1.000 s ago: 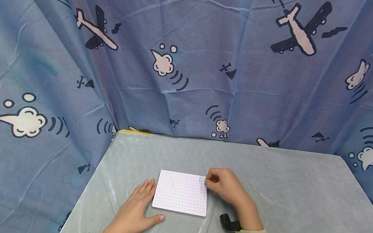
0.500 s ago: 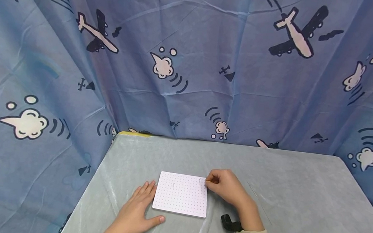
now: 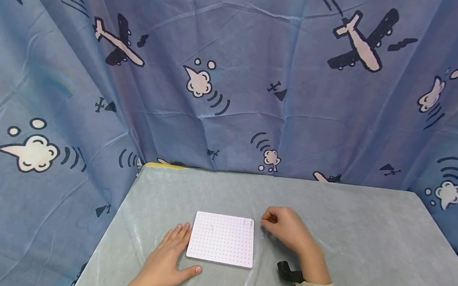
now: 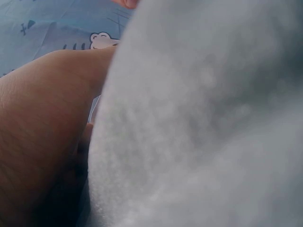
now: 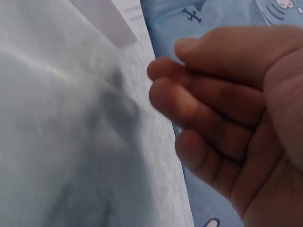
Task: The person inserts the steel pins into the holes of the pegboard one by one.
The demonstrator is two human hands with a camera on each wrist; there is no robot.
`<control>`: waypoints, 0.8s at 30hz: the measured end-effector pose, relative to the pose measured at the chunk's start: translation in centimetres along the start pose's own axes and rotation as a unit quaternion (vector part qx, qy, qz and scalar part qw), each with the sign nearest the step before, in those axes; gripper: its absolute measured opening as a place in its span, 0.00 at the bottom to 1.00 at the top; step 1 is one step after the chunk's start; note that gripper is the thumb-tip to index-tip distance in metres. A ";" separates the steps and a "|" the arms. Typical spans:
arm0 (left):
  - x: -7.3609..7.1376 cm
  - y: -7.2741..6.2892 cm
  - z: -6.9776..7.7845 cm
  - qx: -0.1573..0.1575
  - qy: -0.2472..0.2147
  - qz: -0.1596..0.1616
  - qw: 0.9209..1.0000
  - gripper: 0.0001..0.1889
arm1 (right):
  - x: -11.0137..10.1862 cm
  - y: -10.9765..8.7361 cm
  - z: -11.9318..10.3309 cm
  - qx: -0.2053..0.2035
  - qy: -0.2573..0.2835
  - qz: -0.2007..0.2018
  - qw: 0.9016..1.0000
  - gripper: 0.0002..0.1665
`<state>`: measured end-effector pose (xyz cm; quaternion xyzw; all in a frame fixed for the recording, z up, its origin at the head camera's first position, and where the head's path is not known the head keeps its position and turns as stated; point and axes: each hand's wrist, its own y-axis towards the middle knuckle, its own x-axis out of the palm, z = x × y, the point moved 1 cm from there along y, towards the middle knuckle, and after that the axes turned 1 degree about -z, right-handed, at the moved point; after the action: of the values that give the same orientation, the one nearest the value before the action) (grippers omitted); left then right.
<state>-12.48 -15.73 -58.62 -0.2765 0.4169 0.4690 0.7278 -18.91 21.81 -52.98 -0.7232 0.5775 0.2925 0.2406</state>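
Observation:
A white board [image 3: 220, 243] with a grid of small dots or holes lies on the cloth-covered table. Thin needles [image 3: 252, 223] rise from its top right corner, and one more needle [image 3: 213, 227] is at its upper left. My left hand [image 3: 167, 257] rests flat, fingertips at the board's left edge. My right hand [image 3: 287, 227] is just off the top right corner, apart from the board. In the right wrist view, its fingers [image 5: 199, 106] are loosely curled with nothing visible between thumb and fingertips; a board corner [image 5: 106, 21] shows beyond. Blurred grey cloth covers most of the left wrist view.
Pale grey cloth [image 3: 365, 239] covers the table. A blue curtain [image 3: 232, 95] printed with planes and clouds hangs behind and to the left. A black wrist mount [image 3: 289, 273] is on my right wrist. A yellow strip [image 3: 164, 165] shows at the far left table edge.
My right hand has moved off the board's top right corner, slightly to the right. A needle now shows standing where its fingertips were. My left hand keeps its place.

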 end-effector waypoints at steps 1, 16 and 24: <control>0.0 0.0 0.0 0.000 0.001 0.001 1.000 0.60 | -0.2 0.0 0.1 0.007 -0.009 0.003 1.000 0.07; 0.6 0.1 -0.6 0.005 0.000 -0.003 1.000 0.61 | -4.2 -1.7 3.3 0.100 -0.077 0.028 0.992 0.04; 0.3 0.1 -0.4 0.014 0.001 -0.003 1.000 0.61 | -6.0 -2.8 4.2 0.194 -0.124 0.027 0.973 0.06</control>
<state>-12.67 -15.84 -59.11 -0.2677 0.4237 0.4609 0.7324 -17.78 29.45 -51.77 -0.6050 0.6082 0.2684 0.4381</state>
